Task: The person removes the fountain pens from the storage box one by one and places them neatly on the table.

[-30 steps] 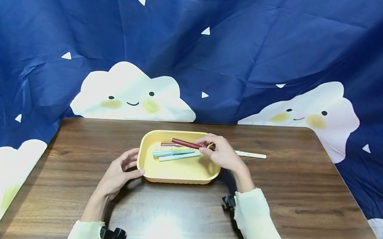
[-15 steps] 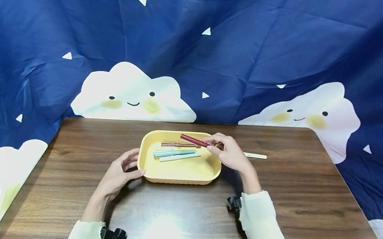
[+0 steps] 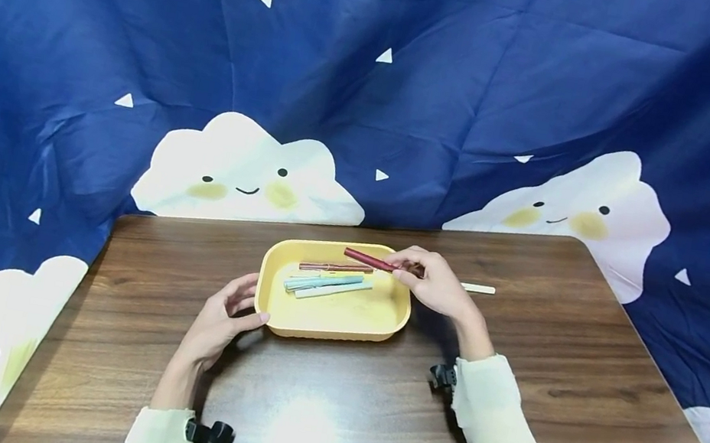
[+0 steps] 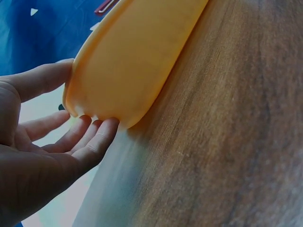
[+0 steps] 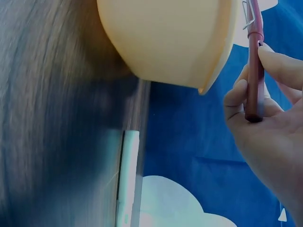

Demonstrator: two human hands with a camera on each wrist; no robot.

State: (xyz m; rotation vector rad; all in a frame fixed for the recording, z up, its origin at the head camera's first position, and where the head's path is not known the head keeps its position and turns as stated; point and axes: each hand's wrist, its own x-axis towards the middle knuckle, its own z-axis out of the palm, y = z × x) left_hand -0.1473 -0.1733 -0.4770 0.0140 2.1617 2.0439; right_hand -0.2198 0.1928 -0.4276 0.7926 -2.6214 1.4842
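A yellow tray (image 3: 339,321) stands on the wooden table, its near left corner held by my left hand (image 3: 217,324). In the left wrist view, the thumb lies on the tray's rim and the fingers (image 4: 97,142) bear on its outer side. My right hand (image 3: 438,285) pinches a dark red pen (image 3: 365,258) over the tray's right end; in the right wrist view the pen's metal clip (image 5: 249,16) shows. Lying in the tray are a reddish-brown pen (image 3: 320,267), a light blue pen (image 3: 324,282) and a whitish pen (image 3: 335,290), with a yellow one partly hidden among them.
A white pen (image 3: 478,288) lies on the table (image 3: 558,347) right of the tray, partly hidden behind my right hand. A blue curtain (image 3: 417,92) with cloud prints hangs along the table's far edge.
My right hand has moved right with the dark red pen, away from the other pens and toward the tray's right end. The left hand and tray stay put.
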